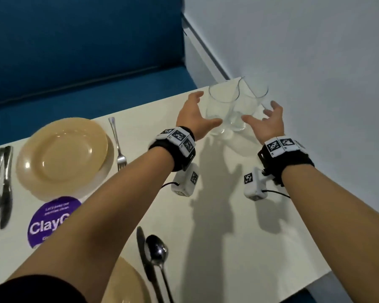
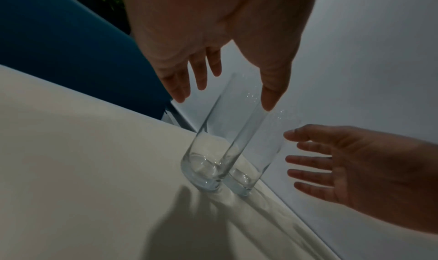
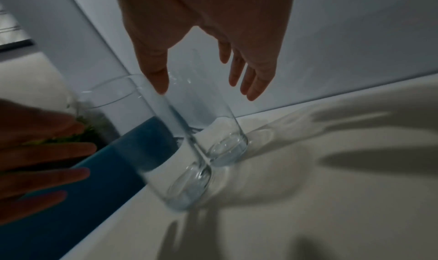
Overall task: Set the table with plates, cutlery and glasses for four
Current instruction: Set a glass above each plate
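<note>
Two glasses (image 1: 222, 110) of clear, smooth glass, thick at the base, throwing bright glints. Table (image 1: 239, 226) with a matt off-white top, smooth, no visible grain. Plates (image 1: 61, 156) beige and glossy, ceramic by the look, with light spots on the rim. Fork (image 1: 118, 145), knife (image 1: 146, 259) and spoon (image 1: 157, 250) of polished metal, mirror-bright. Round sticker (image 1: 50, 221) purple, flat print. Bench (image 1: 85, 51) covered in matt blue upholstery. Wrist straps (image 1: 175, 149) of black cloth bearing white plastic blocks.

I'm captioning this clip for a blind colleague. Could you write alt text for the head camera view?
Two open hands, left hand and right hand, reach around two empty glasses standing side by side near the far corner of a white table. To the left lie a tan plate, a fork and other cutlery.
</note>
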Motion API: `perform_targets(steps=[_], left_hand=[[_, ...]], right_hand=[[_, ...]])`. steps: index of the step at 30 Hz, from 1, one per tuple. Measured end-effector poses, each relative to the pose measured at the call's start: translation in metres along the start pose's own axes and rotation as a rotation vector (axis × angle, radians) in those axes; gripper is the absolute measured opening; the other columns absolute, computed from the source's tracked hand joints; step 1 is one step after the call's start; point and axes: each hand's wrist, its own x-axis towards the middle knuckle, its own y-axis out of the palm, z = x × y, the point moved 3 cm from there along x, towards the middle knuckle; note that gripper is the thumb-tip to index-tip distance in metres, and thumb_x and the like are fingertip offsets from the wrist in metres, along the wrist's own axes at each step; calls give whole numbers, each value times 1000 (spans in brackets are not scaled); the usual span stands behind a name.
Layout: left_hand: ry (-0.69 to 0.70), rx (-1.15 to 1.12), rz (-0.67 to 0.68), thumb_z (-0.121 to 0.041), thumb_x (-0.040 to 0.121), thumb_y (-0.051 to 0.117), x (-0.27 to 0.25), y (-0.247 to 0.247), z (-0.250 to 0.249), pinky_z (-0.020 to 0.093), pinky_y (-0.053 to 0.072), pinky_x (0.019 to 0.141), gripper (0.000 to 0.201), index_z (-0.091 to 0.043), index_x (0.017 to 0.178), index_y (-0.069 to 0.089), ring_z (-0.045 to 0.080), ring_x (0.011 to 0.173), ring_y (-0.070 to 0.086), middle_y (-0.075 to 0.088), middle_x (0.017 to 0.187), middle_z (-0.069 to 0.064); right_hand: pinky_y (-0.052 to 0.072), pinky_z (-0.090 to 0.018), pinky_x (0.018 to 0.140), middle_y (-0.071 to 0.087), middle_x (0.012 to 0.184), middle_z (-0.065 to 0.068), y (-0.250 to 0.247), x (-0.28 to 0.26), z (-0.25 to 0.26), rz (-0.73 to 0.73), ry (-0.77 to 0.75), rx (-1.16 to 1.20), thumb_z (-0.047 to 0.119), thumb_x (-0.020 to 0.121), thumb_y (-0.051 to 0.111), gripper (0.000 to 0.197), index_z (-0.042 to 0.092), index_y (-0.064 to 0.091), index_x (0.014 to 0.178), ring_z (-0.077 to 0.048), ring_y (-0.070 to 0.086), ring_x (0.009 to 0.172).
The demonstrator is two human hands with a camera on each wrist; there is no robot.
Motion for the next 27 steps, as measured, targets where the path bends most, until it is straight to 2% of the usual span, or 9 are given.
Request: perform_targets(steps=[4, 7, 9, 12, 14, 18, 22, 24, 27], left_hand=[[-22, -30, 9, -24, 68, 83, 34, 29, -7, 18, 30, 98, 90, -20, 141, 31, 16, 131, 42, 43, 143, 2], [-42, -64, -23, -24, 66, 84, 42, 42, -1, 20, 33, 95, 85, -24, 136, 36, 16, 127, 45, 48, 140, 2], [-45, -86, -56, -25, 65, 85, 44, 45, 3, 19, 35, 89, 80, -26, 131, 40, 14, 118, 49, 51, 136, 2], [-26, -99, -94, -28, 64, 85, 41, 45, 7, 19, 38, 85, 77, -26, 127, 42, 17, 114, 53, 55, 130, 0], [-1, -94, -102, -29, 63, 86, 31, 38, 12, 20, 39, 87, 77, -27, 127, 43, 17, 114, 54, 55, 128, -3], [13, -82, -95, -30, 61, 86, 0, 8, 34, 24, 44, 92, 76, -30, 124, 44, 17, 113, 56, 56, 125, -7], [-19, -117, -146, -31, 62, 86, -44, -47, 65, 26, 45, 90, 75, -31, 124, 44, 16, 111, 57, 57, 122, -7], [-41, -139, -186, -33, 61, 86, -72, -81, 82, 29, 47, 91, 75, -32, 124, 44, 15, 109, 57, 56, 120, -8], [-58, -139, -232, -36, 61, 86, -117, -136, 107, 32, 49, 91, 75, -33, 122, 44, 15, 108, 58, 56, 117, -11]], right_hand=[[37, -26, 101, 42, 141, -1, 9, 45, 1, 125, -49, 32, 8, 68, 80, 94, 23, 26, 144, -16, 43, 125], [39, -28, 98, 46, 134, 0, 21, 56, -2, 209, -95, 70, 1, 64, 79, 93, 27, 32, 139, -16, 43, 120], [44, -27, 92, 49, 123, 3, 26, 58, -4, 174, -117, 101, 3, 61, 80, 86, 28, 39, 132, -16, 47, 114], [44, -15, 76, 52, 115, 4, 27, 50, -4, 111, -152, 111, 5, 59, 81, 76, 26, 44, 122, -15, 51, 105], [47, -17, 76, 53, 113, 4, 29, 37, -3, 102, -173, 92, 6, 58, 81, 75, 25, 45, 121, -15, 52, 103], [49, -32, 90, 53, 115, 3, 37, -6, -1, 101, -209, 64, 7, 58, 81, 75, 25, 44, 121, -17, 53, 104], [48, -35, 94, 52, 116, 2, 58, -65, 7, 141, -262, 93, 5, 59, 80, 72, 30, 42, 116, -18, 52, 105], [48, -30, 91, 51, 115, 1, 76, -100, 12, 168, -279, 103, 4, 59, 80, 73, 27, 43, 118, -18, 52, 104], [46, -9, 76, 51, 114, -1, 108, -153, 18, 195, -286, 129, 4, 60, 81, 74, 23, 44, 121, -20, 52, 103]])
